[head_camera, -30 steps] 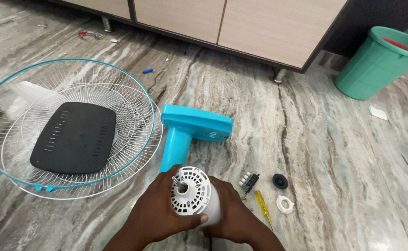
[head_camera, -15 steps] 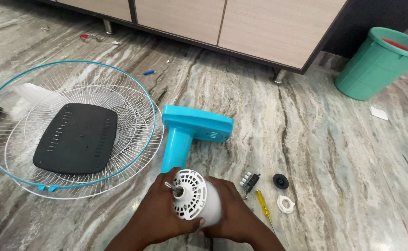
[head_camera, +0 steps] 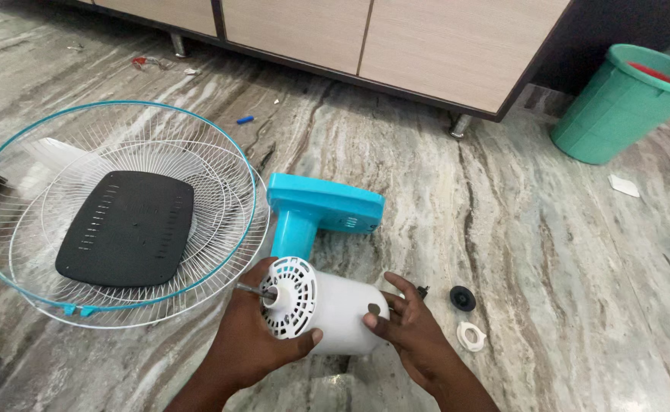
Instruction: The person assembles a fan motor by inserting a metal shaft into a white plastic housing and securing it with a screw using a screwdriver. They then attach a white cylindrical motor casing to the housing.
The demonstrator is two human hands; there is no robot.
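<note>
Grey veined marble floor (head_camera: 548,229) lay under you. Your left hand (head_camera: 255,347) and right hand (head_camera: 411,336) both clasped the white cylindrical fan motor housing (head_camera: 335,309) at six o'clock — already apart from the teal-rimmed wire fan guards (head_camera: 121,214) at nine o'clock; the teal plastic fan stand (head_camera: 319,214) was still attached.

Head view, steeply downward, close over floor (head_camera: 548,229)
</note>
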